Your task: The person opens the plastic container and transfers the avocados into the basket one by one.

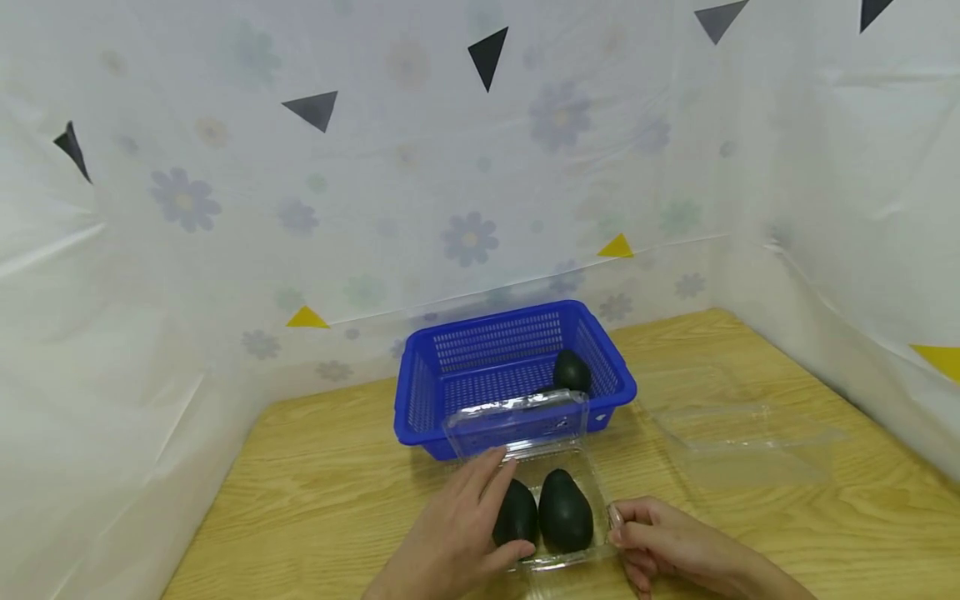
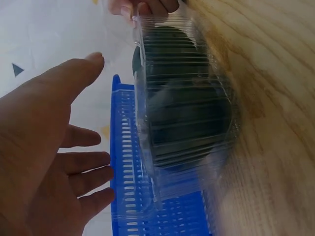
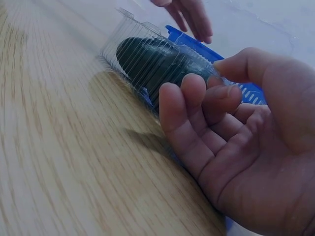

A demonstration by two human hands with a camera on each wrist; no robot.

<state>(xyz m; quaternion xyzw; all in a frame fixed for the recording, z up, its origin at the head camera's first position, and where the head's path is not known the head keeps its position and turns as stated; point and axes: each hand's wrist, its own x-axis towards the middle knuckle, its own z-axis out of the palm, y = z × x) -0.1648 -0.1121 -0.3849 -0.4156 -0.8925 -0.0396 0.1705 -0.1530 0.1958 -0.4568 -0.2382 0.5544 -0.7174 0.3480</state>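
Two dark avocados, one on the left (image 1: 516, 518) and one on the right (image 1: 566, 512), lie side by side in a clear plastic clamshell box (image 2: 147, 187). Its hinged lid (image 1: 480, 425) is raised and leans toward the blue basket. My left hand (image 1: 459, 529) hovers over the box's left side with fingers extended, partly covering the left avocado in the head view; the left wrist view shows nothing in its grasp. At the box's right edge, my right hand (image 1: 671, 537) pinches the rim between thumb and index finger, its other fingers loosely bent.
Behind the box stands a blue plastic basket (image 1: 420, 400) with another avocado (image 1: 572, 372) at its right end and a dark shape partly hidden by the lid. More clear plastic packaging (image 1: 750, 446) lies on the wooden table (image 1: 300, 500) at right. Patterned white sheeting (image 1: 375, 208) encloses the table.
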